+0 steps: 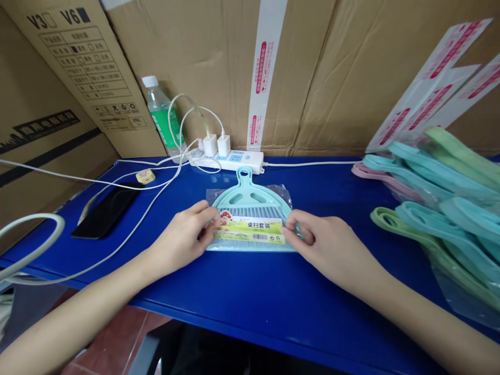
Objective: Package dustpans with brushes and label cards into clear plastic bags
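Note:
A light-blue dustpan and brush set (246, 196) lies flat on the blue table in a clear plastic bag, its looped handle pointing away from me. Across its bristles runs a yellow-green printed label (266, 235) with a mushroom picture and a barcode. My left hand (186, 229) is closed on the left side of the bagged set, near the label's end. On the opposite side, my right hand (326, 242) pinches the right edge, thumb by the label. Both hands' fingertips are partly hidden.
Bagged dustpan sets (441, 224) in blue, green and pink are piled at right. A power strip (244, 160) with white chargers sits behind the handle. A bottle (162, 117), a black phone (106, 211) and looping cables are left. Cardboard boxes (219, 62) wall the back.

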Demonstrator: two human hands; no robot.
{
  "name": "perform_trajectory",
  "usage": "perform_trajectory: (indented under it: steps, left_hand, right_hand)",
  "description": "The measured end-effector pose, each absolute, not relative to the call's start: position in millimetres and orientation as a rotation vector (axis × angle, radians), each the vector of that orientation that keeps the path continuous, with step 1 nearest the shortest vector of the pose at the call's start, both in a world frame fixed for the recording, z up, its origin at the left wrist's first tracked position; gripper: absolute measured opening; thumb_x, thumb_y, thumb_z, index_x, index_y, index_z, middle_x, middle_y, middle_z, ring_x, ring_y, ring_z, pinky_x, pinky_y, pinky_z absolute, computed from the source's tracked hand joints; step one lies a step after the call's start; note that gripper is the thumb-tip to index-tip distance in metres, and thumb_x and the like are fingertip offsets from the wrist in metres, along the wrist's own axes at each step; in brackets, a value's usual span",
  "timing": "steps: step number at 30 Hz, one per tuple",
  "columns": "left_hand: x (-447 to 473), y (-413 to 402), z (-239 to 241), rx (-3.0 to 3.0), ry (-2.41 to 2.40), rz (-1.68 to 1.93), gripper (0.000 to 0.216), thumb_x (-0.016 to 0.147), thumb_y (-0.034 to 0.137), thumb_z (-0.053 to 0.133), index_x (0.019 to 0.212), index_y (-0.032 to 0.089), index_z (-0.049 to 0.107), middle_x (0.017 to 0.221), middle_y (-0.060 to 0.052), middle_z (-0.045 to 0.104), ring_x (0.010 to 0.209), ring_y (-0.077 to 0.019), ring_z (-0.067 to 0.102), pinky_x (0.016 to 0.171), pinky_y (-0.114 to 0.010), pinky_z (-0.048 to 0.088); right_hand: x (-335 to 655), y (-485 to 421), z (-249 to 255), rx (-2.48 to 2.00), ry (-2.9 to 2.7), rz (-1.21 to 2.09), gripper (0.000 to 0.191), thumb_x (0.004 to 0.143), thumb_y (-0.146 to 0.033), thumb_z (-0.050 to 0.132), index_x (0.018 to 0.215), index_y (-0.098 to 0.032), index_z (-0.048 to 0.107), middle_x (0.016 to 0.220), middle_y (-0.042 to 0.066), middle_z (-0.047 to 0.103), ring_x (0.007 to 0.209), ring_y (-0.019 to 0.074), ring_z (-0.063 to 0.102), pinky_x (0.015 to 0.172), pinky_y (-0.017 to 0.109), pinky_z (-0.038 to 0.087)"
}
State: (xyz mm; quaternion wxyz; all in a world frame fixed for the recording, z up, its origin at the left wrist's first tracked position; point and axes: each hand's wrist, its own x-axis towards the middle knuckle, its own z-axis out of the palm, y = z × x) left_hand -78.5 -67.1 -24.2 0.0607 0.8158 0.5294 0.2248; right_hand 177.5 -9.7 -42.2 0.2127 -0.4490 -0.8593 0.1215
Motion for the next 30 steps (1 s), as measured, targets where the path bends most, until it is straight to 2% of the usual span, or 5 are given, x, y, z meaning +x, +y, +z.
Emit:
perform_trajectory:
  steps: [9,15,20,25,30]
  left_hand:
    - [-83,-67,-27,2.513,1.593,0.524,0.024,0.090,0.007,0.039,0.094,0.020,0.058,0.089,0.000,0.051,0.063,-0.0097,0.055,0.062,-0.024,0.047]
    - [-85,-68,-30,2.561,1.623,0.424,0.029,0.090,0.007,0.041,0.106,0.023,0.060,0.100,-0.003,0.055,0.071,-0.0122,0.061,0.066,-0.026,0.053]
    - [-77,-70,-30,2.785,1.712,0.291,0.036,0.094,0.007,0.040,0.122,0.019,0.058,0.103,-0.007,0.059,0.072,-0.0152,0.062,0.064,-0.027,0.052]
    - [-69,-73,-26,3.295,1.387,0.054,0.033,0.098,0.007,0.044,0.122,0.020,0.063,0.102,-0.006,0.069,0.096,-0.0217,0.061,0.078,-0.033,0.046]
    - [-73,-78,-22,3.400,1.386,-0.047,0.031,0.097,0.004,0.045,0.114,0.013,0.069,0.102,-0.007,0.074,0.089,-0.0218,0.060,0.071,-0.035,0.041]
  right_hand:
    - [185,-9,-51,-1.166,-2.360,-0.131,0.005,0.089,-0.023,0.046,0.086,-0.023,0.051,0.058,-0.005,0.055,0.040,0.0142,0.049,0.044,0.026,0.027]
    - [186,-11,-46,-0.654,-2.459,-0.584,0.031,0.092,-0.005,0.044,0.105,-0.021,0.067,0.092,0.008,0.071,0.087,0.0230,0.059,0.072,0.035,0.044]
    - [182,-14,-48,-0.533,-2.541,-0.604,0.039,0.090,0.001,0.046,0.101,-0.024,0.074,0.103,0.003,0.075,0.097,0.0226,0.057,0.084,0.039,0.044]
    - [183,-11,-53,-0.550,-2.524,-0.552,0.045,0.085,0.004,0.046,0.102,-0.025,0.076,0.105,0.006,0.074,0.097,0.0247,0.057,0.081,0.039,0.046]
    - [195,-6,-50,-0.614,-2.529,-0.472,0.037,0.086,-0.007,0.052,0.104,-0.026,0.078,0.111,0.012,0.070,0.102,0.0302,0.056,0.079,0.044,0.049]
